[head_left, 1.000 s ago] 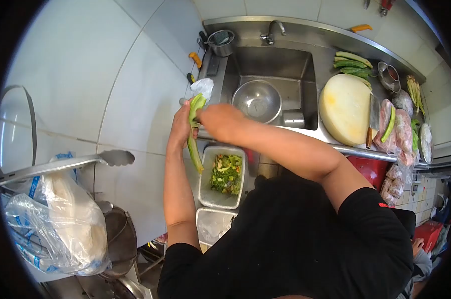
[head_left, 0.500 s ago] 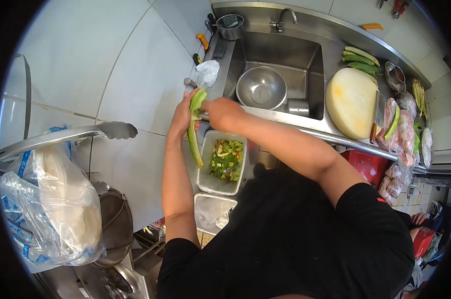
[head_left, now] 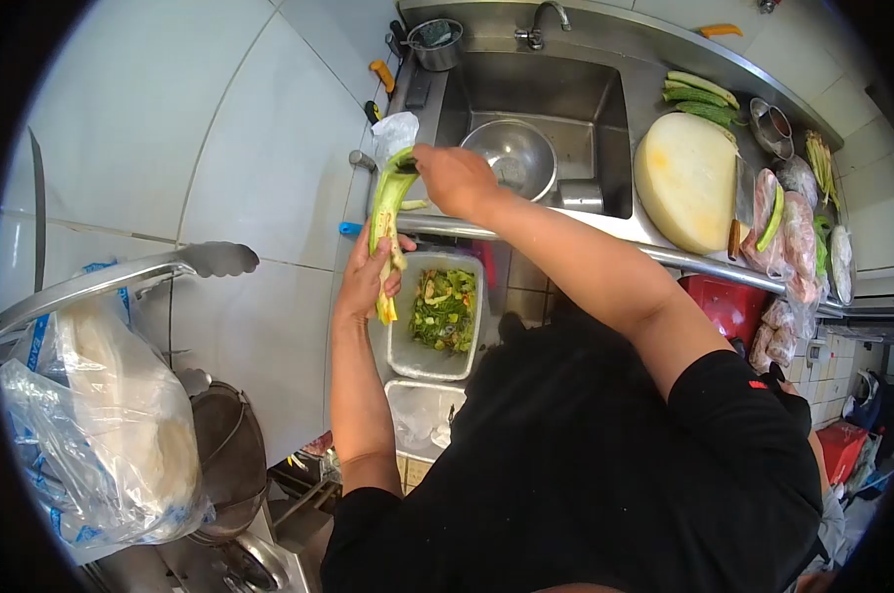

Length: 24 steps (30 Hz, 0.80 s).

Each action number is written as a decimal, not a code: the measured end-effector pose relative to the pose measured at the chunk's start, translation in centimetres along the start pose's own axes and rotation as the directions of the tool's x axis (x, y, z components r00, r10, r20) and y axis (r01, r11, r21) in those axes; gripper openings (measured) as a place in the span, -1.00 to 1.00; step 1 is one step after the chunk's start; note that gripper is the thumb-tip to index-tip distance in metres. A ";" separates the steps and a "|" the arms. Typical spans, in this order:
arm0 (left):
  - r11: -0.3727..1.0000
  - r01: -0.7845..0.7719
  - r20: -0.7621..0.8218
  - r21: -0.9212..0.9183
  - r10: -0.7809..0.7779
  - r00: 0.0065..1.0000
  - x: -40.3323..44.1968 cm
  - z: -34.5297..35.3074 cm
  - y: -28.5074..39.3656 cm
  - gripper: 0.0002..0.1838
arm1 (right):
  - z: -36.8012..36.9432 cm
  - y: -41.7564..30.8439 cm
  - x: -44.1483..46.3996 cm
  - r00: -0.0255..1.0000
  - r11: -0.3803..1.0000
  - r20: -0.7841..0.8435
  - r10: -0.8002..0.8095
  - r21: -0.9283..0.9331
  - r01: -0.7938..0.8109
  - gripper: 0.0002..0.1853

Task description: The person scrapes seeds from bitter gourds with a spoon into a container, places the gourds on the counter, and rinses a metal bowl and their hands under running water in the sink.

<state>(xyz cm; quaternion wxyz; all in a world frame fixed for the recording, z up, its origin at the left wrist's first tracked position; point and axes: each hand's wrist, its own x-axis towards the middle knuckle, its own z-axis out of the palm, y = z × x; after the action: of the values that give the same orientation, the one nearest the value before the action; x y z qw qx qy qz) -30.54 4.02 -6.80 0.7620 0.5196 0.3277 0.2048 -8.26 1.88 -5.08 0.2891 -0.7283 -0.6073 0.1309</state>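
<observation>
My left hand (head_left: 368, 275) is closed around the lower part of a long green vegetable (head_left: 388, 210), which is held upright and shows pale stretches along its skin. At its top end, my right hand (head_left: 457, 181) grips a small dark tool (head_left: 407, 166) that looks like a peeler, mostly hidden by the fingers. A thin green strip sticks out beside the vegetable. Just below and to the right of my left hand stands a pale plastic bin (head_left: 399, 341) with green scraps (head_left: 444, 311) in it.
A steel bowl (head_left: 511, 148) sits in the sink (head_left: 595, 94). On the right counter lie a large pale melon half (head_left: 686, 183), a knife (head_left: 743, 203), green vegetables (head_left: 699, 96) and bagged meat (head_left: 801, 252). Tongs (head_left: 121, 282) and a plastic bag (head_left: 121, 425) are at left.
The vegetable now stands more upright and shows more of its pale side. My left hand has shifted down along it, and my right hand has moved up to its top end.
</observation>
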 end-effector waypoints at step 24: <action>0.996 0.042 -0.010 0.082 -0.041 0.999 2.9 -1.4 2.6 -0.29 | 3.7 -1.0 -2.3 0.978 0.795 0.201 0.048 0.586 -0.159 -0.78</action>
<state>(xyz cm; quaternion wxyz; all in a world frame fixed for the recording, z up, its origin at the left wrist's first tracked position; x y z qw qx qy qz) -29.40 7.87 -5.54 0.7427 0.5428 0.3496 0.1773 -11.58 0.74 -7.84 0.4418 -0.6174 -0.5170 0.3954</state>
